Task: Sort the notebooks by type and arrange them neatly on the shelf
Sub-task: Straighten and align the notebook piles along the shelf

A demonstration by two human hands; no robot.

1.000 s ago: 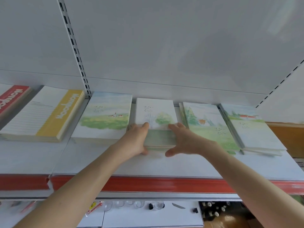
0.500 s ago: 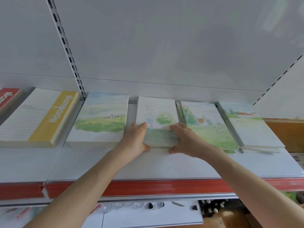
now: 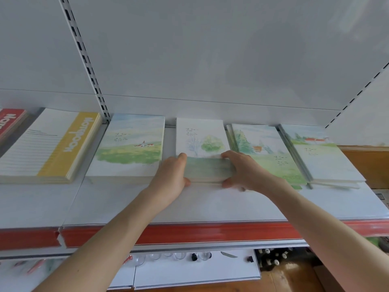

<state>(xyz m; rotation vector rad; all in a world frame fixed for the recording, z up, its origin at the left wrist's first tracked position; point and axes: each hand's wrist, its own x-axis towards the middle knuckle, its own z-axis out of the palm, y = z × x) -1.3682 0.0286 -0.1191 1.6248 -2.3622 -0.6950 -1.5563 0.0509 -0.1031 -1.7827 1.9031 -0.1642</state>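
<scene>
Both hands clasp the front end of a stack of tree notebooks lying flat in the middle of the white shelf. The left hand grips its left front corner, fingers on the cover and thumb against the front edge. The right hand grips the right front corner the same way. Just left of this stack lies a village notebook stack. On the right a fir notebook stack sits close beside it, then a red-roof notebook stack. Farther left lie a yellow notebook stack and a red notebook. A red strip runs along the shelf's front edge.
</scene>
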